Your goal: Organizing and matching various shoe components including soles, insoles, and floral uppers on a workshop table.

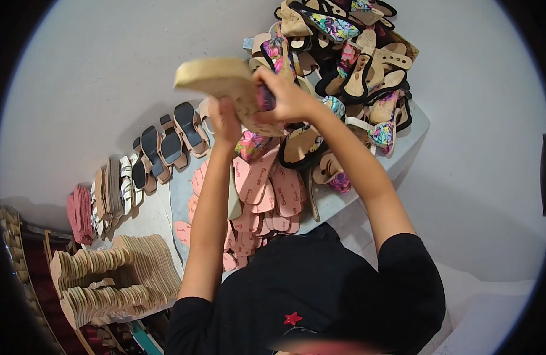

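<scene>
Up over the table I hold a beige wedge sandal [216, 76] in both hands, its thick end pointing left and blurred by motion. My left hand [226, 125] grips its underside from below, thumb up against it. My right hand [289, 99] is closed round its other side, where a dark purple patterned part shows between the fingers. Below my hands lies a pile of pink insoles [249, 180] with red print. Close by my right forearm, black-edged sandals [299, 148] and floral-covered wedges [382, 135] lie heaped.
The heap of sandals [367, 71] reaches the table's [416, 127] far right. Along the wall stand black-soled sandals [157, 152], white-strapped pieces [129, 183] and a dark pink stack [79, 214]. Rows of beige sole pieces [148, 266] stand at the left, beside a shelf [39, 278].
</scene>
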Demonstrator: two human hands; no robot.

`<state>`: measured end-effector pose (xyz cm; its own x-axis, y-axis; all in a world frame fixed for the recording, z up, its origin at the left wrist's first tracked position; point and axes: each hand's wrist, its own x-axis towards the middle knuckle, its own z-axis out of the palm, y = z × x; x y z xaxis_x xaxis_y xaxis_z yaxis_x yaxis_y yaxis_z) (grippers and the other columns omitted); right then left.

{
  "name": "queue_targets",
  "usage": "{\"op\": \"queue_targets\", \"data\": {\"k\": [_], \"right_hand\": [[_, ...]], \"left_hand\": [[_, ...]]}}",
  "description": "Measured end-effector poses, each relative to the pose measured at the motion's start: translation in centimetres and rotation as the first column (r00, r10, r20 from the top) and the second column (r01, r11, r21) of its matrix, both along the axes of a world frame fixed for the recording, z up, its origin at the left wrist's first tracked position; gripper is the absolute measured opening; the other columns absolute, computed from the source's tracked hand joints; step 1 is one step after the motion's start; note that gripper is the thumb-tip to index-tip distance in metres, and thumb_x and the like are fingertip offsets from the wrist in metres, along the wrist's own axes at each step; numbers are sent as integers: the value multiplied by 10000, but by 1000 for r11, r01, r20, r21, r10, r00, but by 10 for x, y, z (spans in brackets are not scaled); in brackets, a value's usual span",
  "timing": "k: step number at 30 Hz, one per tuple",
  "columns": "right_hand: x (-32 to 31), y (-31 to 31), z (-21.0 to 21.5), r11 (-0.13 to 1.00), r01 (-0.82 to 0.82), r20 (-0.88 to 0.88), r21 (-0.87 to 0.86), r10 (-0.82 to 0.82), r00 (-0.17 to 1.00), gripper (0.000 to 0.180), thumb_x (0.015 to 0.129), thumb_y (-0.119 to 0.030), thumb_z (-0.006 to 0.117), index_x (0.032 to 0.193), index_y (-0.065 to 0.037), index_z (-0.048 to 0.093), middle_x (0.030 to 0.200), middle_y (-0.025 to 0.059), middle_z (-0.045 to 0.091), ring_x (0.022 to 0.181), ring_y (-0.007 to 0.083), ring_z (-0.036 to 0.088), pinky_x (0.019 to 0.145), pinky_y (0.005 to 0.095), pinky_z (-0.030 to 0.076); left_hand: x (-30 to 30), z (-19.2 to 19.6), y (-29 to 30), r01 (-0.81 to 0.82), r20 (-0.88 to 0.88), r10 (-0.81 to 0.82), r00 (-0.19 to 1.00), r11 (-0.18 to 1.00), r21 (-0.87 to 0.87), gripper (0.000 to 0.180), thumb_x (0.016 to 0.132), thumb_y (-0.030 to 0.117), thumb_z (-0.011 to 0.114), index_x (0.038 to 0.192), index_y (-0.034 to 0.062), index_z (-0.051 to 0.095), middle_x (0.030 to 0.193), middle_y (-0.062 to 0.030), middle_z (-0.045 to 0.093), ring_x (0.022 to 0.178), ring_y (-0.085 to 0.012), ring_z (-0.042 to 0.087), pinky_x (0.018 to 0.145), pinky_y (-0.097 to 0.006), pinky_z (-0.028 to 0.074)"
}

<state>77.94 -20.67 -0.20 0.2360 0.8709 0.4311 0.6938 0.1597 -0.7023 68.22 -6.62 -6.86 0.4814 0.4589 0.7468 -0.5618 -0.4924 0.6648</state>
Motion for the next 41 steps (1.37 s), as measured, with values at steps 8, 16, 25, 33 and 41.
{"op": "queue_targets", "data": {"k": [8,16,25,33,41], "right_hand": [[46,-109,-27,483,867,-135,120,-858,496,724,686,-467,690,1191,-37,400,1094,194,550,1010,311,544,875,365,410],[188,-184,-134,268,943,141,-196,-944,298,669,682,-367,652,1116,99,449,1126,292,499,1051,389,495,893,390,390],[196,-176,-187,325,878,24,-351,-935,355,699,762,-351,595,1227,74,291,1228,264,406,1141,364,406,979,350,295],[217,-204,-195,352,858,57,-373,-915,400,718,764,-504,557,1182,57,394,1161,275,475,1155,387,388,951,390,316],[177,-199,-141,430,878,-178,210,-866,467,852,771,-576,525,1331,-1,240,1295,222,266,1213,372,262,986,527,197]], "left_hand": [[-10,-23,9,178,-691,-57,720,978,105,677,676,379,659,1216,26,454,1165,-158,511,1101,-287,468,991,-351,278],[-13,-62,-10,91,-751,363,551,869,486,650,593,358,729,1114,42,504,1012,-167,588,986,-323,538,970,-498,253],[-6,-19,-21,58,-470,-115,875,989,-134,477,725,166,665,1119,-22,472,1038,-102,565,953,-158,528,862,-284,395],[79,51,-62,251,-425,-112,898,925,286,629,702,193,687,1242,19,416,1087,-139,531,1056,-202,491,928,-304,358],[190,81,-147,407,-414,-340,845,909,85,731,705,308,709,1306,112,341,1126,-164,520,1052,-237,501,926,-376,374]]}}
